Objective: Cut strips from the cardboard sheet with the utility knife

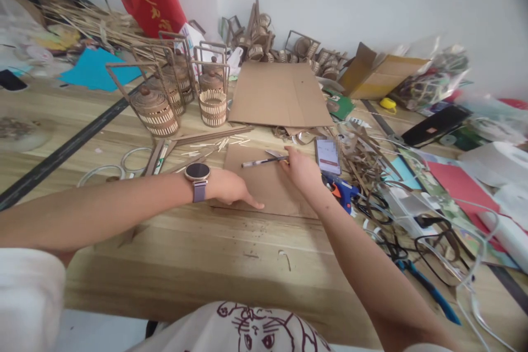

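A flat piece of brown cardboard (272,192) lies on the table in front of me. My left hand (229,187), with a watch at its wrist, rests at the cardboard's left side with the index finger stretched out across it. My right hand (303,173) is over the right part of the cardboard, fingers closed at the end of a pen (262,162). A short pointed metal blade (273,154) also meets these fingertips; its other end is hidden by the hand.
Small woven lidded baskets (157,113) stand at the back left, beside an open woven cup (213,107). A larger cardboard sheet (280,93) lies behind. On the right are a phone (328,155), a blue glue gun (346,192), cables and blue-handled pliers (429,289).
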`<state>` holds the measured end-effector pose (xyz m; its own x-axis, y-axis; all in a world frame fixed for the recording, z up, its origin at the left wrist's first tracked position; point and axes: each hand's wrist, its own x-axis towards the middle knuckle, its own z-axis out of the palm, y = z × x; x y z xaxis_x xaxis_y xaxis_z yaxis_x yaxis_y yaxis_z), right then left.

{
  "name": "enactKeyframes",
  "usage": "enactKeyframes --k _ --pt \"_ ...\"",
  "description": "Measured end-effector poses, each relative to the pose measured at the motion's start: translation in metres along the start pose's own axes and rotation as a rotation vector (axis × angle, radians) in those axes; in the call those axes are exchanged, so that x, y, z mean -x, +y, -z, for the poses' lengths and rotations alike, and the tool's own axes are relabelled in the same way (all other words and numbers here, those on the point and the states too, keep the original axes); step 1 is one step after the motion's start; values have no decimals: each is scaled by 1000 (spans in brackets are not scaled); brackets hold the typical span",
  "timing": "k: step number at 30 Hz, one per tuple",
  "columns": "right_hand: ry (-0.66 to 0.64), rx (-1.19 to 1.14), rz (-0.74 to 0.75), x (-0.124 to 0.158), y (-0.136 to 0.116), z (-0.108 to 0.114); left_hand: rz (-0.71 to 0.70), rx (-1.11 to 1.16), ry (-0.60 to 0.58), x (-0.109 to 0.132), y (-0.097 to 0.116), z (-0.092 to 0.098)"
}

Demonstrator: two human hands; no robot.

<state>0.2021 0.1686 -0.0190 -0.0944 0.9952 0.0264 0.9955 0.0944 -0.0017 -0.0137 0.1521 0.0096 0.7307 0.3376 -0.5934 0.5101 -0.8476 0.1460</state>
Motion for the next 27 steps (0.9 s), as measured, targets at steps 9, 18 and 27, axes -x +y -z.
enactKeyframes --k 9,18,27 --pt "-60 -127 -82 -1 40 -7 -7 -23 -5 1 3 4" --pt "-251 -696 -237 35 74 19 43 21 -48 3 4 3" --pt "-242 -1290 -427 125 76 6 -30 -93 353 -7 25 -9"
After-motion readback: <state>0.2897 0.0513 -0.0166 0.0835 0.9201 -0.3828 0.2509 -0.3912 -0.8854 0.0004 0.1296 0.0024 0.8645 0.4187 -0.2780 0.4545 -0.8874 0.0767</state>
